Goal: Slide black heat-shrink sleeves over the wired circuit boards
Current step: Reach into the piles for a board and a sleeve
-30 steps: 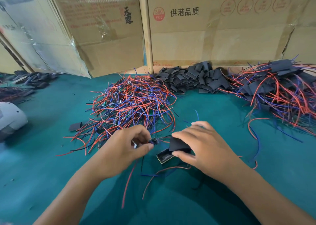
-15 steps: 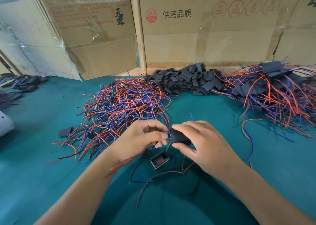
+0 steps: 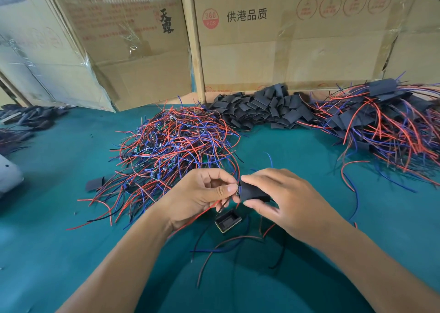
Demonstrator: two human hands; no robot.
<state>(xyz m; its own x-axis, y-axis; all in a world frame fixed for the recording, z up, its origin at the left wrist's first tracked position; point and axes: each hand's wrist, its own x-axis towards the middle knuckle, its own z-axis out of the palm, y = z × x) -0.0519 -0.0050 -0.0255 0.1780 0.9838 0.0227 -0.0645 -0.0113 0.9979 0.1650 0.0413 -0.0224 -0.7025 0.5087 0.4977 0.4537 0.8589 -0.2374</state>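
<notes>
Black heat-shrink sleeve (image 3: 253, 191) sits pinched in the right hand (image 3: 285, 200), index finger along its top and thumb beneath, held above the teal table (image 3: 357, 229). The left hand (image 3: 202, 198) meets it from the other side, thumb and forefinger curled and pinching what looks like the end of a small circuit board (image 3: 238, 192) right at the sleeve's mouth; the board is mostly hidden, so how far it is in cannot be told. Red and dark wires trail down from the left hand's grip.

Just below the hands a small black rectangular frame (image 3: 227, 221) lies on the table, with a few loose wires (image 3: 228, 243) curling around it. Behind the hands lies a pile of unsleeved wired boards (image 3: 176, 143), red and blue leads tangled. Farther back, against the cardboard boxes (image 3: 285, 50), is a heap of empty black sleeves (image 3: 264, 110), and to its right a pile of sleeved boards (image 3: 381, 119). One stray sleeve (image 3: 95, 183) lies left of the wire pile.
</notes>
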